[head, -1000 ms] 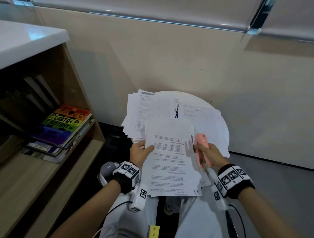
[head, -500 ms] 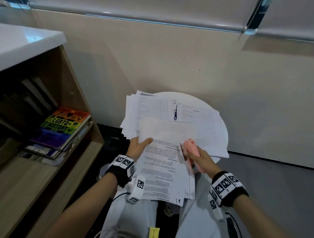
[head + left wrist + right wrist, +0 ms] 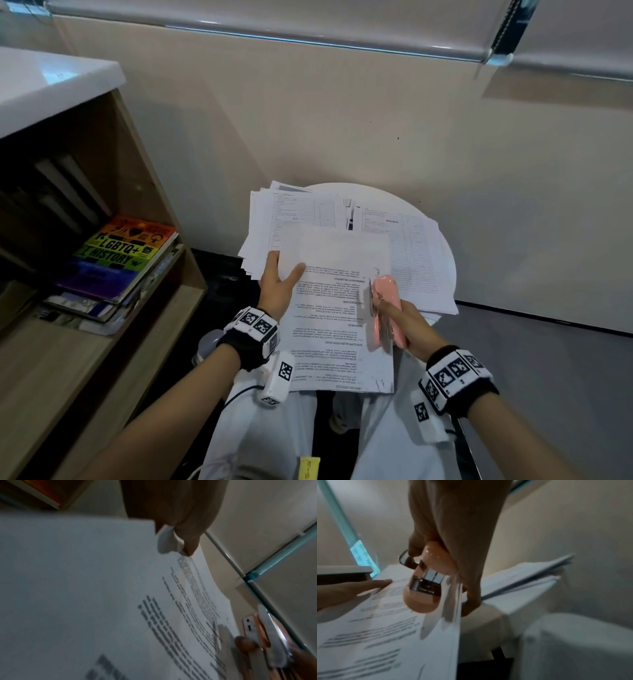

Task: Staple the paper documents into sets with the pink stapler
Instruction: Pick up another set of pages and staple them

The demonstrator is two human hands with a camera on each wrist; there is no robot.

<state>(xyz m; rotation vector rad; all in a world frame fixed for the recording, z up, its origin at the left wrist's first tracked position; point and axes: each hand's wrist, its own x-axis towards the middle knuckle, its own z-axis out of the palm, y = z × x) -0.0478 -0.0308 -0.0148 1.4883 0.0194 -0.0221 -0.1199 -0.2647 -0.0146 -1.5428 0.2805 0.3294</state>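
A set of printed sheets (image 3: 335,315) hangs over my lap in front of the round white table (image 3: 376,192). My left hand (image 3: 282,282) pinches its far left edge, thumb on top (image 3: 187,543), fingers hidden beneath. My right hand (image 3: 406,323) grips the pink stapler (image 3: 385,305) at the set's right edge. In the right wrist view the stapler (image 3: 426,588) lies on top of the sheets (image 3: 385,628) with my fingers (image 3: 471,601) under the edge. Whether the paper sits between the stapler's jaws I cannot tell.
Two loose stacks of documents (image 3: 294,212) (image 3: 411,246) cover the small table, overhanging its rim. A wooden shelf (image 3: 154,308) with a pile of books (image 3: 126,253) stands to the left. A beige wall rises close behind the table. Grey floor lies to the right.
The paper set swung askew, then back to square. The stapler slid a little left and nearer me along the right edge. My left hand kept its pinch.
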